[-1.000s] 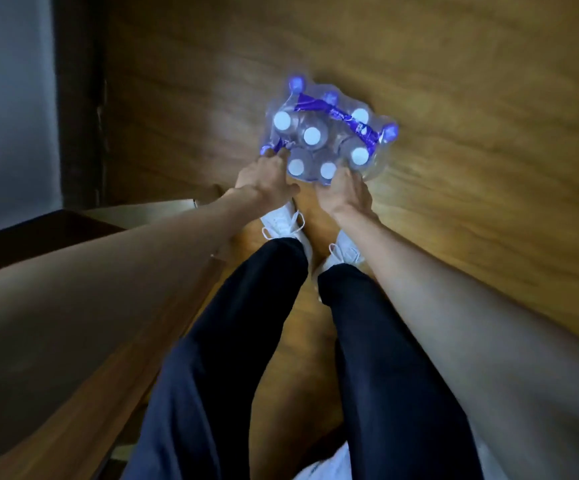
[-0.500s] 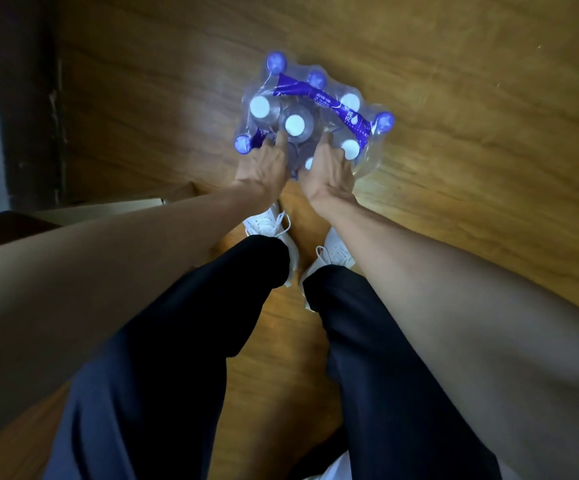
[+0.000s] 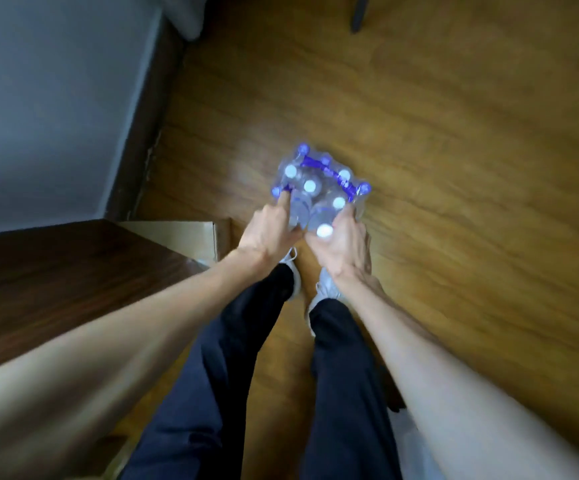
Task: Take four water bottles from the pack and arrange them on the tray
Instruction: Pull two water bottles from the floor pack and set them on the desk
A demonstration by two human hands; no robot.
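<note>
A shrink-wrapped pack of water bottles [image 3: 319,183] with white caps and a purple carry strap stands on the wooden floor in front of my feet. My right hand [image 3: 341,247] is closed around one bottle [image 3: 323,223] at the pack's near edge, its white cap showing above my fingers. My left hand [image 3: 267,237] rests on the pack's near left side, its index finger stretched onto the wrap. The picture is blurred. No tray is in view.
A dark wooden tabletop [image 3: 56,271] fills the left, with a cardboard box [image 3: 184,233] beside it. A grey wall [image 3: 46,98] with a dark baseboard stands at the upper left. A furniture leg [image 3: 359,12] stands far back. My legs and white shoes are below the pack.
My right hand has closed on a near bottle and drawn it toward me out of the wrap. The left hand shifted to the pack's left side. The camera view has tilted up.
</note>
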